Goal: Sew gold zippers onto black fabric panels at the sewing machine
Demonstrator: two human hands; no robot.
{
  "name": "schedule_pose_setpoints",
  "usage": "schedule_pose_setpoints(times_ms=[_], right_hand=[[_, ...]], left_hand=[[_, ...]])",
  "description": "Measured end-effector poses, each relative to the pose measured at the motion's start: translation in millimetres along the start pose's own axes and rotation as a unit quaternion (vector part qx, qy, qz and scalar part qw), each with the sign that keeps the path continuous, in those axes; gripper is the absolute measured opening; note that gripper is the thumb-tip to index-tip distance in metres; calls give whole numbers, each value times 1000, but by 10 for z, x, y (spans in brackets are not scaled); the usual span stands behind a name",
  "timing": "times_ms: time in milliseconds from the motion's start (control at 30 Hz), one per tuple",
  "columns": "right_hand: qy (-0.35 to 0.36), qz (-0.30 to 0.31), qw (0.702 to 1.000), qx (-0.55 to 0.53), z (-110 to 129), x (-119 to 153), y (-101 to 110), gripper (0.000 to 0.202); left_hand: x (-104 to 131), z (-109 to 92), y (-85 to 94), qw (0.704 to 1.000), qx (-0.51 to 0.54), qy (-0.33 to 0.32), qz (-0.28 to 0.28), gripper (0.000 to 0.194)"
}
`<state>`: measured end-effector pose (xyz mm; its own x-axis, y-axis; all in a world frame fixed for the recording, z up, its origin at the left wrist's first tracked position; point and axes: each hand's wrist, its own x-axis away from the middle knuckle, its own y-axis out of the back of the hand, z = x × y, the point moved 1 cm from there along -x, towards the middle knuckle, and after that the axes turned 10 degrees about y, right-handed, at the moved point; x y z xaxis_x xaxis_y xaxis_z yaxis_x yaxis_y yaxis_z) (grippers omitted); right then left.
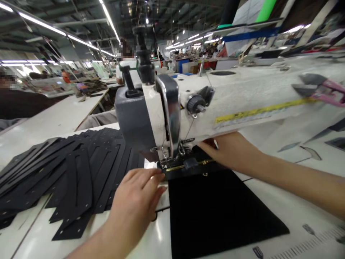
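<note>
Sewing machine (164,115): its head stands over the upper edge of the work, the presser area close above the zipper.
Black panel (215,216): lies flat on the desk (159,248), its zippered edge beneath the machine head and its body spread toward the wearer, presumably so that its weight is supported and that edge lies straight.
Gold-toothed zipper (172,168): runs crosswise along the panel's upper edge, between the two hands.
Left hand (136,199): fingers drawn together, tips touching the zipper strip's left end, likely to keep it aligned; whether the thumb pinches it cannot be told.
Right hand (225,147): reaches beneath the machine arm to the strip's right end, probably to steady it; its fingertips are partly hidden, so its grip cannot be told.
Black slotted pieces (81,172): fanned out left of the machine, overlapping, an arrangement that seems to leave each edge easy to pick up.
Pink-handled cutters (326,90): rest against the machine arm, apparently within reach.
</note>
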<state>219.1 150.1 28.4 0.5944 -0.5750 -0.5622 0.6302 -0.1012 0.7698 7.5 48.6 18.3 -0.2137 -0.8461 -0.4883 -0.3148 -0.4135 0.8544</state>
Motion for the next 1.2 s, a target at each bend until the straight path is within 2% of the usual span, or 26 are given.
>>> schedule_pose_setpoints(times_ms=[100, 167, 267, 367, 533, 733, 867, 933, 1033, 1100, 1133, 1200], right_hand=[[125, 65, 990, -7, 321, 208, -91, 25], [161, 83, 983, 15, 511, 282, -193, 16], [97, 134, 984, 63, 616, 206, -363, 21], [73, 177, 980, 55, 594, 78, -473, 29], [123, 145, 981, 27, 582, 115, -528, 22], [152, 132, 979, 28, 616, 150, -532, 14], [148, 157, 976, 24, 627, 141, -478, 16], [164, 157, 974, 28, 629, 152, -443, 8], [197, 76, 975, 73, 600, 160, -418, 14], [193, 20, 975, 109, 556, 148, -442, 12], [186, 17, 976, 109, 532, 138, -466, 16], [172, 57, 980, 77, 492, 117, -519, 26]], left_hand=[[-39, 156, -42, 997, -20, -56, 40, 18], [-92, 179, -62, 998, 4, -43, 56, 19], [-176, 163, -28, 997, 24, 42, 57, 18], [-205, 136, 14, 996, 32, 63, 53, 18], [-127, 120, -54, 998, 33, 32, 34, 17], [9, 148, -186, 998, 12, -48, -49, 20], [12, 154, -196, 997, -35, -65, -16, 23], [-6, 138, -180, 996, -59, -69, -3, 25], [-21, 110, -156, 995, -75, -67, 7, 28], [-7, 102, -151, 994, -85, -67, 22, 29], [7, 101, -153, 993, -92, -66, 28, 29], [43, 106, -160, 992, -109, -56, 24, 29]])
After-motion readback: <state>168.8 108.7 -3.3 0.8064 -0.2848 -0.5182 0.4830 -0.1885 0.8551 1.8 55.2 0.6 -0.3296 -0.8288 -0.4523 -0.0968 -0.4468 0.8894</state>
